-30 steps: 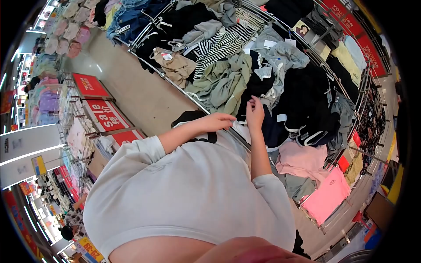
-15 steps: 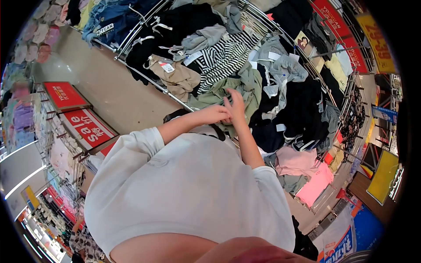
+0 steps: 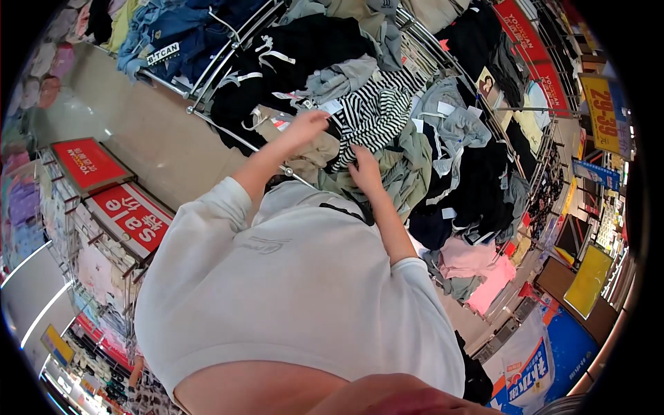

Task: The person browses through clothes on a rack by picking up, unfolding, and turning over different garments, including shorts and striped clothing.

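Observation:
A black-and-white striped garment [image 3: 377, 114] lies bunched on top of the clothes pile. At its left edge, beside a white tag, my left hand [image 3: 306, 130] has its fingers closed on the cloth. My right hand [image 3: 364, 169] holds the striped fabric's lower edge, thumb and fingers on either side of it. Beneath and to the right of that hand spreads an olive-green garment [image 3: 404, 176]. A beige garment [image 3: 311, 158] with a red-and-white tag is partly covered by my left hand and forearm.
A metal rail [image 3: 238, 137] borders the bin in front of me. Black clothes [image 3: 477, 176] and pink clothes [image 3: 470, 259] lie to the right, blue denim [image 3: 187, 31] at upper left. Red sale signs [image 3: 131, 218] stand on the left rack; a blue-and-white bag [image 3: 529, 366] is at lower right.
My hands were together over the olive-green garment. They have parted: the left moved up and left, the right stayed lower, and both are now at the striped garment. The view shifted slightly.

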A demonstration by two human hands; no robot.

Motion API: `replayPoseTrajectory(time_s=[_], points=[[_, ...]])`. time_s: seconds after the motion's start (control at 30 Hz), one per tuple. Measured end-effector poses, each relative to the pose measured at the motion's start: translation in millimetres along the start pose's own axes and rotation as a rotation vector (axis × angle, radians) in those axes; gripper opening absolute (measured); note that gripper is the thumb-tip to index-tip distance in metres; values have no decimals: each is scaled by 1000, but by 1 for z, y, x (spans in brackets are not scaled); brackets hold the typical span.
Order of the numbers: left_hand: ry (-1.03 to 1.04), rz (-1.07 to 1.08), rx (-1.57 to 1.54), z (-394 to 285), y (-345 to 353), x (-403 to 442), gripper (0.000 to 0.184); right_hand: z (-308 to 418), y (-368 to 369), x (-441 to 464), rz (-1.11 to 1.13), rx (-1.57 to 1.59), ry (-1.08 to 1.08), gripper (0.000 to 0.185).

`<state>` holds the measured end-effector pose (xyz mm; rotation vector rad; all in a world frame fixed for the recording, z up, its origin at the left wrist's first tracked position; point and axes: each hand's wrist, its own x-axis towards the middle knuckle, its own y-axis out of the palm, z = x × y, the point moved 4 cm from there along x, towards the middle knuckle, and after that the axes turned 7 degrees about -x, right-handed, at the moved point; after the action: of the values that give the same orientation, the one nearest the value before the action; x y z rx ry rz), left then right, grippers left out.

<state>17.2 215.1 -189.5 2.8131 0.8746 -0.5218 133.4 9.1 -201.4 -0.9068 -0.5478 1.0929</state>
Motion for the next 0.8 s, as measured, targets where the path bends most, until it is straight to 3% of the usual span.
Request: replayPoseTrajectory(time_s=[0.1, 0.23, 0.3, 0.37, 0.43, 0.53, 0.8], points=[[225, -219, 14, -1, -58, 45, 33, -26, 17, -17, 108, -247, 51, 62], [514, -467, 556, -33, -108, 66, 39, -44, 27, -39, 207, -515, 110, 72], [447, -590, 812, -33, -113, 70, 52, -49, 30, -44, 258, -522, 154, 71], [384, -536, 1037, -32, -115, 74, 65, -57, 34, -50, 279, -528, 211, 71], [189, -482, 1175, -24, -116, 78, 79, -63, 30, -57, 305, -547, 256, 70], [110, -468, 1327, -15, -124, 84, 86, -76, 24, -68, 334, -580, 329, 69], [96, -456, 1329, -6, -133, 92, 81, -129, -6, -137, 412, -721, 555, 63]])
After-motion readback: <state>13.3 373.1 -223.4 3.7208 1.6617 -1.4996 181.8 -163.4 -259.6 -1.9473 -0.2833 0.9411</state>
